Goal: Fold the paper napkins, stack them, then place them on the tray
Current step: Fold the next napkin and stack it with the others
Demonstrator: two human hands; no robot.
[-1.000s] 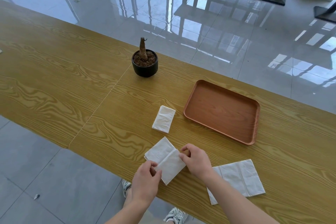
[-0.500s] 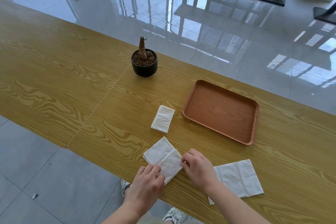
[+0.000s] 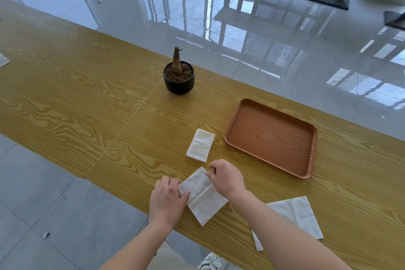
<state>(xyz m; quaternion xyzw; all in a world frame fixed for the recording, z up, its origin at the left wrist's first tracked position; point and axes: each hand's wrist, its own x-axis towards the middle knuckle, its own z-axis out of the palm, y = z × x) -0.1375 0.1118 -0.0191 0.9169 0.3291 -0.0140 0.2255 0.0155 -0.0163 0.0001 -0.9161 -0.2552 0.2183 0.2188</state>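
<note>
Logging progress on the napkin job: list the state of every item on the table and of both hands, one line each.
middle napkin: lying flat, a crease across it, both hands on it.
left hand: holds its left corner.
right hand: pinches its far edge.
folded napkin: folded small, lying beside the tray, untouched.
open napkin: spread flat, partly hidden by the right forearm.
tray: empty.
potted plant: upright.

You count three napkins [image 3: 200,145] near your left grip [image 3: 167,200] and right grip [image 3: 226,178], one tray [image 3: 271,138], one plant pot [image 3: 179,82]
</note>
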